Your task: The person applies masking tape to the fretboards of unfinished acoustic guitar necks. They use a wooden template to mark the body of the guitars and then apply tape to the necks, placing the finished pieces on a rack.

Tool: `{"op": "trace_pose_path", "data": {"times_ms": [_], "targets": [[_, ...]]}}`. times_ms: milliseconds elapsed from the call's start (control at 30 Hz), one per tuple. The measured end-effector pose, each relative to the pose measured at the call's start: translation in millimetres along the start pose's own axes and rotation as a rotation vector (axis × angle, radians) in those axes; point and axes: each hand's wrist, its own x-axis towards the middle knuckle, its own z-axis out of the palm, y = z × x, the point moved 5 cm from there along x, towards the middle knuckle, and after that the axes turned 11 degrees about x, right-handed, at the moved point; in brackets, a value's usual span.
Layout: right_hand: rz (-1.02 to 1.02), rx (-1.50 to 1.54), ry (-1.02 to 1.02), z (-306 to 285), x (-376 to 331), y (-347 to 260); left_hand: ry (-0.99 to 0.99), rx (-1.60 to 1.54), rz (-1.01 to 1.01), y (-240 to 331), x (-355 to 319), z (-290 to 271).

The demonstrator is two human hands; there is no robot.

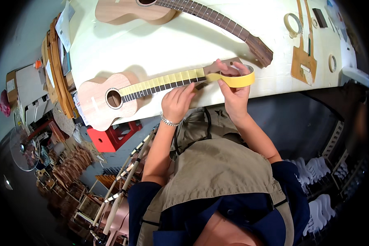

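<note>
- Yellow tape roll (246,80): gripped by the right hand (235,96), fingers reaching through its ring, thumb by the tape strip (212,76) running left.
- Ukulele (128,107): on the white table (86,45), body well left of both hands' fingers, taped fretboard (162,84) beside the left fingertips.
- Left hand (176,104): fingers loosely bent at the fretboard's near edge; whether they grip, I cannot tell.
- Second ukulele (151,14): lying beyond all the fingers.

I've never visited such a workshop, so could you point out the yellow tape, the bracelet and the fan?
Yellow tape (241,81): head view, the roll's outer face.
Bracelet (168,121): head view, middle of its band.
Fan (22,146): head view, its hub.
</note>
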Motion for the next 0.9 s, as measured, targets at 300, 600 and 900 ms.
{"op": "trace_pose_path", "data": {"times_ms": [300,600,900], "targets": [[0.296,0.543,0.014,27,-16,8,-0.014,-1.308,-1.060,21,6,6],[-0.132,0.542,0.305,-129,28,-62,0.226,-0.248,-0.971,-154,-102,-127],[-0.412,-1.535,-0.212,-111,42,-54,0.007,-0.429,-0.829,-182,-62,-117]]}}
